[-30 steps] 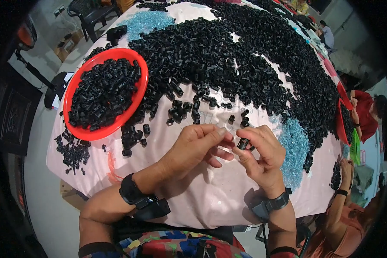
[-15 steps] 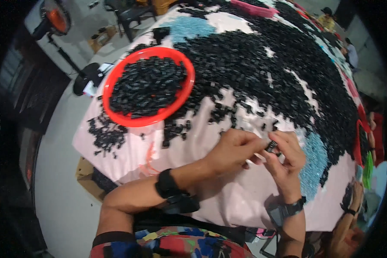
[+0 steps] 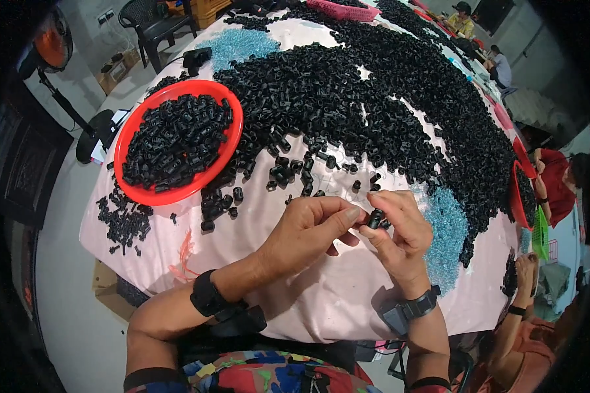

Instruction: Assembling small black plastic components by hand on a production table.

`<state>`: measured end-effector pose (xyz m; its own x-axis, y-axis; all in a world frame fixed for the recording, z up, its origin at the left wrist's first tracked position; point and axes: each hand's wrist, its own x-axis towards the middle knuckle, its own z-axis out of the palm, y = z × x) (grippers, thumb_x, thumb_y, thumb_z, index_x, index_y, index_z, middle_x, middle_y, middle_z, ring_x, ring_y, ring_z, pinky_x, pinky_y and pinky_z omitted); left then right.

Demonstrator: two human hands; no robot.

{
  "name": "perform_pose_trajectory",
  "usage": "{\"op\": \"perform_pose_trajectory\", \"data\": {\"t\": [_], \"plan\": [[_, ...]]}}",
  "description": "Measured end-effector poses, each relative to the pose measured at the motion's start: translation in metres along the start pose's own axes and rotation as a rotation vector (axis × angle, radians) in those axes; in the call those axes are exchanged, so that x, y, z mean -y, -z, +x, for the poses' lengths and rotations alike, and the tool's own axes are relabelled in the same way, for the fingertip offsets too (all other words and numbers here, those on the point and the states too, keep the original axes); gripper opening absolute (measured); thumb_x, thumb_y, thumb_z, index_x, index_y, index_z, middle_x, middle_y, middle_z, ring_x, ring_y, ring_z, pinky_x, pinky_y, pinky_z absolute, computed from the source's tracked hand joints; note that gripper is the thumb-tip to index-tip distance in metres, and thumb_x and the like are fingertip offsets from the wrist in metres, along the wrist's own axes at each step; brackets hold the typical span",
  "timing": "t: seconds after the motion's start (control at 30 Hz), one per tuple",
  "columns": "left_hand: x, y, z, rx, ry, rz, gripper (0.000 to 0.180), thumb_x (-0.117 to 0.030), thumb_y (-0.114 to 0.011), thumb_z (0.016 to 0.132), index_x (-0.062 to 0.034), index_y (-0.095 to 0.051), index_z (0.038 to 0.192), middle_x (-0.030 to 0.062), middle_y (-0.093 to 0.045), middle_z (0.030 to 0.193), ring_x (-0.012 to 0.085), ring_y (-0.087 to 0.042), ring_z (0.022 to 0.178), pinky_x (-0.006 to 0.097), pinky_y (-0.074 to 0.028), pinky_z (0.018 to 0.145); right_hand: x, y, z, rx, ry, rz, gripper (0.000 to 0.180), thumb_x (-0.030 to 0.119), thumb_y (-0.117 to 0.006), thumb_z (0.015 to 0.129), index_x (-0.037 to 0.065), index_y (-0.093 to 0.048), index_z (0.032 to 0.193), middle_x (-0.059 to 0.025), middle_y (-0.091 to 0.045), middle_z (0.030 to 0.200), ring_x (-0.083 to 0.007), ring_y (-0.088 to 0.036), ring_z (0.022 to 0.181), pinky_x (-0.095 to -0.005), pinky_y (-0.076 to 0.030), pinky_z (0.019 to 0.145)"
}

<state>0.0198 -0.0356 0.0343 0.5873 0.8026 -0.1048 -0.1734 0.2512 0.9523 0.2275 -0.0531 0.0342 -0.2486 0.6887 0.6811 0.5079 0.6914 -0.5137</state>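
Note:
Over the near part of the pink-covered table, my right hand (image 3: 405, 237) pinches a small black cylindrical plastic part (image 3: 375, 219) between thumb and fingers. My left hand (image 3: 307, 230) meets it from the left, its thumb and forefinger pressed together right against the part. Whatever is between those left fingertips is too small and covered to name. Just beyond the hands lie loose black plastic parts (image 3: 280, 171) of a similar kind. Clear bluish small pieces (image 3: 447, 232) are heaped right beside my right hand.
A red round tray (image 3: 237, 131) full of black parts stands at the left, with tiny black pieces (image 3: 126, 219) and orange strands (image 3: 187, 255) nearby. A large black heap (image 3: 387, 111) covers the far table. Co-workers sit along the right; one arm (image 3: 523, 281) reaches in close.
The view has swung, so the table and both hands appear farther left. My hands stay together around the black part, which now shows more plainly in the right fingers.

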Motion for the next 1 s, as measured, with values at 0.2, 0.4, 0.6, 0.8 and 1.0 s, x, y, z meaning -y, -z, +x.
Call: {"op": "perform_pose_trajectory", "data": {"t": [0.2, 0.4, 0.6, 0.8, 1.0], "plan": [[0.000, -0.004, -0.002, -0.011, -0.009, -0.032, 0.035, -0.035, -0.059, 0.105, -0.0038, -0.073, 0.113, -0.0003, -0.073, 0.095, 0.0054, -0.069, 0.082, 0.020, -0.049, 0.061, 0.006, 0.001, -0.001, 0.030, -0.033, -0.055, 0.035, 0.013, -0.083, 0.079, 0.000, -0.074, 0.110, -0.0157, -0.073, 0.105, -0.0285, -0.069, 0.091, -0.0345, -0.054, 0.078], [0.006, -0.004, 0.000, -0.004, -0.022, -0.062, 0.031, -0.031, -0.066, 0.100, -0.0026, -0.074, 0.108, 0.0000, -0.071, 0.086, 0.0031, -0.064, 0.076, 0.020, -0.048, 0.059, 0.001, -0.004, -0.001, 0.036, 0.019, 0.015, 0.041, 0.018, -0.084, 0.079, 0.000, -0.073, 0.114, -0.0165, -0.073, 0.107, -0.0303, -0.068, 0.093, -0.0365, -0.054, 0.078], [0.007, 0.007, -0.003, 0.020, -0.014, -0.011, 0.026, -0.030, -0.068, 0.100, -0.0061, -0.074, 0.110, -0.0023, -0.073, 0.089, 0.0014, -0.063, 0.078, 0.019, -0.049, 0.061, 0.002, -0.004, -0.004, 0.095, -0.121, 0.047, 0.058, 0.024, -0.087, 0.077, 0.002, -0.069, 0.127, -0.0154, -0.068, 0.123, -0.0273, -0.064, 0.103, -0.0347, -0.054, 0.077], [-0.036, 0.053, -0.019, -0.464, -0.089, -0.013, 0.028, -0.034, -0.065, 0.098, -0.0080, -0.073, 0.105, 0.0020, -0.074, 0.098, 0.0081, -0.067, 0.082, 0.021, -0.045, 0.063, 0.001, -0.003, -0.006, 0.065, -0.190, -0.051, 0.047, 0.009, -0.084, 0.077, 0.003, -0.072, 0.121, -0.0115, -0.071, 0.108, -0.0200, -0.063, 0.089, -0.0272, -0.049, 0.066], [-0.052, 0.154, -0.046, -0.569, -0.204, -0.613, 0.028, -0.024, -0.064, 0.102, 0.0031, -0.060, 0.111, 0.0243, -0.071, 0.114, 0.0251, -0.076, 0.091, 0.026, -0.060, 0.060, -0.020, -0.005, -0.006, -0.030, -0.456, -0.261, 0.008, 0.008, -0.076, 0.085, 0.001, -0.076, 0.091, -0.0091, -0.067, 0.075, -0.0230, -0.062, 0.067, -0.0345, -0.048, 0.061]]}}
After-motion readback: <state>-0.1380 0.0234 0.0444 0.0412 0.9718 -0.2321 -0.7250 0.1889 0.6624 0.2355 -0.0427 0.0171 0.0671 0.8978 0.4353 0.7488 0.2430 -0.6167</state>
